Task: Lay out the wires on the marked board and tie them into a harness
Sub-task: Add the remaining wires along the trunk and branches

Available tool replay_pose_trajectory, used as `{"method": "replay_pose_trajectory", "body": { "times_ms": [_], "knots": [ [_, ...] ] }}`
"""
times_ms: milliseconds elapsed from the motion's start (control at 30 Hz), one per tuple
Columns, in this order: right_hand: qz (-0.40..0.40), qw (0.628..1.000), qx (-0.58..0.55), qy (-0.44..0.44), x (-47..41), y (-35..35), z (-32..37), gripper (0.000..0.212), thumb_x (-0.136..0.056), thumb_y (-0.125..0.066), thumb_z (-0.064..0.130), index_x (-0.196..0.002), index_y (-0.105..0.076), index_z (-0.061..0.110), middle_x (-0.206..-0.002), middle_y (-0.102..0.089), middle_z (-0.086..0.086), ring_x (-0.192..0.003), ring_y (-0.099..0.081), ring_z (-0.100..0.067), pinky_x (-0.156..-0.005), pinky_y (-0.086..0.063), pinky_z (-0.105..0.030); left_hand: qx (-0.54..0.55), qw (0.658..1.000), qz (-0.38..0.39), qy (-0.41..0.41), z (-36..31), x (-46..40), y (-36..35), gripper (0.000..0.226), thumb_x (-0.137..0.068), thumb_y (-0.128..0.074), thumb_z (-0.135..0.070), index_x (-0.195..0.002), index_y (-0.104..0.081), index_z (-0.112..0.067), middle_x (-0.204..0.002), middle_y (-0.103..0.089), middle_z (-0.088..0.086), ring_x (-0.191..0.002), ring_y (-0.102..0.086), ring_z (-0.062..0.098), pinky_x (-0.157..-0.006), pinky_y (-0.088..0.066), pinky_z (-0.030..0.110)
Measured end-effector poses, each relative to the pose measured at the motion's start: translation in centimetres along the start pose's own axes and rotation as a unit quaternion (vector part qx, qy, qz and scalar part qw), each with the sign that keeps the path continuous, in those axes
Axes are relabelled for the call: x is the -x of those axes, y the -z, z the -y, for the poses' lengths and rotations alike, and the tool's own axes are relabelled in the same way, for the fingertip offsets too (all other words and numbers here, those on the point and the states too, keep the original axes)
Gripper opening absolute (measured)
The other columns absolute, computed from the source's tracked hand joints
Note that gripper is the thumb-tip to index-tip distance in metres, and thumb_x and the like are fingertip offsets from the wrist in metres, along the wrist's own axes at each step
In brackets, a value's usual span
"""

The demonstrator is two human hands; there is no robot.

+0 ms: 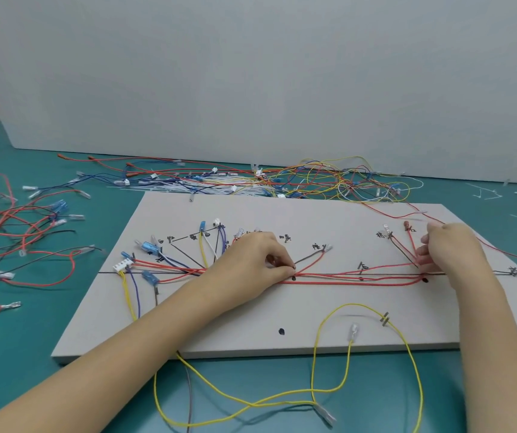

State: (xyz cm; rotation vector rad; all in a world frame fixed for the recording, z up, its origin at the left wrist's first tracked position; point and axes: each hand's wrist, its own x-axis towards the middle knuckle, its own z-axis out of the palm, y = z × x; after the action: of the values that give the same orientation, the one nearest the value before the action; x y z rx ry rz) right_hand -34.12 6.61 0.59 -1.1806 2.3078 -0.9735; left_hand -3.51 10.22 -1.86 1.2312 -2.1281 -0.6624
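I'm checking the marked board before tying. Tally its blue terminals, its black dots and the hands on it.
Blue terminals: 4
Black dots: 4
Hands on the red wires: 2
Total: 10

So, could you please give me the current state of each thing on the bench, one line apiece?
Left hand: pinching the red wires at the board's centre line.
Right hand: fingers curled on the red wires at the right branch.
Red wires: laid along the drawn line, not yet tied.
Yellow wire: looped loose, half off the board.
Marked board: lying flat on the green table.
Spare wires: tangled in a pile behind the board.
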Motion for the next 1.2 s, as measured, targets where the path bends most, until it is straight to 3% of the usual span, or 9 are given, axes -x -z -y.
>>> {"method": "replay_pose_trajectory", "body": {
  "times_ms": [67,200,433,533,633,800,967,1100,1200],
  "knots": [
    [-0.030,0.998,0.056,0.014,-0.3,0.4,-0.4,0.035,-0.097,-0.040,0.025,-0.076,-0.063,0.011,-0.094,-0.065,-0.017,-0.096,-0.059,-0.038,-0.089,-0.047,-0.045,-0.001,1.000,-0.001,0.001,0.0,0.0,0.0,0.007,-0.085,-0.072,-0.020,-0.088,-0.078,-0.021,-0.088,-0.063,-0.004,-0.089,-0.059,0.010,-0.085,-0.047,0.033],
    [-0.025,0.995,0.098,0.021,0.0,1.0,-0.5,0.046,-0.099,-0.039,0.033,-0.067,-0.067,0.017,-0.082,-0.056,-0.009,-0.090,-0.053,-0.037,-0.080,-0.041,-0.041,0.000,1.000,-0.004,0.002,0.0,0.0,-0.1,0.007,-0.085,-0.072,-0.020,-0.088,-0.078,-0.021,-0.088,-0.063,-0.004,-0.087,-0.059,0.009,-0.085,-0.047,0.033],
    [0.026,0.992,0.120,0.010,-0.3,1.7,-0.4,0.031,-0.095,-0.053,0.013,-0.070,-0.071,0.010,-0.064,-0.046,-0.005,-0.055,-0.038,-0.023,-0.061,-0.033,-0.033,-0.005,1.000,-0.006,-0.001,0.2,0.1,-0.2,0.007,-0.085,-0.072,-0.022,-0.087,-0.078,-0.024,-0.087,-0.062,-0.006,-0.086,-0.058,0.006,-0.084,-0.047,0.032],
    [0.006,0.991,0.130,0.019,0.0,1.6,-0.4,0.010,-0.088,-0.062,0.008,-0.093,-0.070,0.005,-0.075,-0.054,-0.010,-0.069,-0.051,-0.032,-0.072,-0.043,-0.036,-0.004,1.000,-0.007,-0.001,0.3,0.0,-0.2,0.007,-0.085,-0.072,-0.023,-0.087,-0.078,-0.025,-0.087,-0.062,-0.007,-0.086,-0.058,0.007,-0.084,-0.047,0.033],
    [-0.021,0.995,0.093,0.008,0.4,1.6,-0.6,0.025,-0.083,-0.063,0.001,-0.106,-0.063,0.010,-0.096,-0.054,-0.010,-0.096,-0.058,-0.040,-0.090,-0.049,-0.047,-0.006,1.000,-0.006,-0.001,0.3,0.0,-0.2,0.007,-0.085,-0.072,-0.023,-0.087,-0.078,-0.025,-0.088,-0.062,-0.006,-0.087,-0.058,0.008,-0.084,-0.047,0.034],
    [-0.019,0.996,0.083,-0.009,0.2,1.4,-0.8,0.022,-0.081,-0.058,-0.002,-0.092,-0.067,0.014,-0.081,-0.057,-0.004,-0.087,-0.055,-0.035,-0.085,-0.050,-0.042,-0.008,1.000,-0.005,-0.002,0.3,0.0,-0.2,0.007,-0.086,-0.072,-0.023,-0.087,-0.078,-0.025,-0.088,-0.062,-0.006,-0.087,-0.057,0.008,-0.083,-0.047,0.033],
    [-0.009,0.990,0.136,-0.040,0.0,0.9,-1.1,0.020,-0.080,-0.064,0.004,-0.092,-0.067,0.019,-0.103,-0.063,-0.011,-0.102,-0.055,-0.038,-0.086,-0.046,-0.038,-0.006,1.000,-0.005,-0.003,0.3,0.1,-0.1,0.007,-0.086,-0.071,-0.023,-0.088,-0.078,-0.024,-0.088,-0.062,-0.006,-0.087,-0.057,0.007,-0.083,-0.046,0.030],
    [-0.031,0.987,0.153,-0.043,-0.2,0.7,-0.9,0.012,-0.079,-0.065,0.001,-0.088,-0.069,0.008,-0.097,-0.065,-0.018,-0.092,-0.059,-0.038,-0.075,-0.044,-0.033,-0.004,1.000,-0.004,-0.003,0.3,0.1,-0.1,0.007,-0.086,-0.071,-0.022,-0.088,-0.078,-0.023,-0.088,-0.062,-0.006,-0.088,-0.057,0.007,-0.083,-0.046,0.030],
    [-0.044,0.988,0.142,-0.050,-0.1,0.8,-0.7,0.009,-0.079,-0.064,0.001,-0.087,-0.069,-0.002,-0.087,-0.068,-0.021,-0.087,-0.064,-0.036,-0.076,-0.046,-0.033,-0.003,1.000,-0.003,-0.003,0.3,0.1,-0.1,0.007,-0.085,-0.072,-0.021,-0.088,-0.078,-0.023,-0.089,-0.063,-0.004,-0.087,-0.058,0.007,-0.083,-0.046,0.031]
  ]
}}
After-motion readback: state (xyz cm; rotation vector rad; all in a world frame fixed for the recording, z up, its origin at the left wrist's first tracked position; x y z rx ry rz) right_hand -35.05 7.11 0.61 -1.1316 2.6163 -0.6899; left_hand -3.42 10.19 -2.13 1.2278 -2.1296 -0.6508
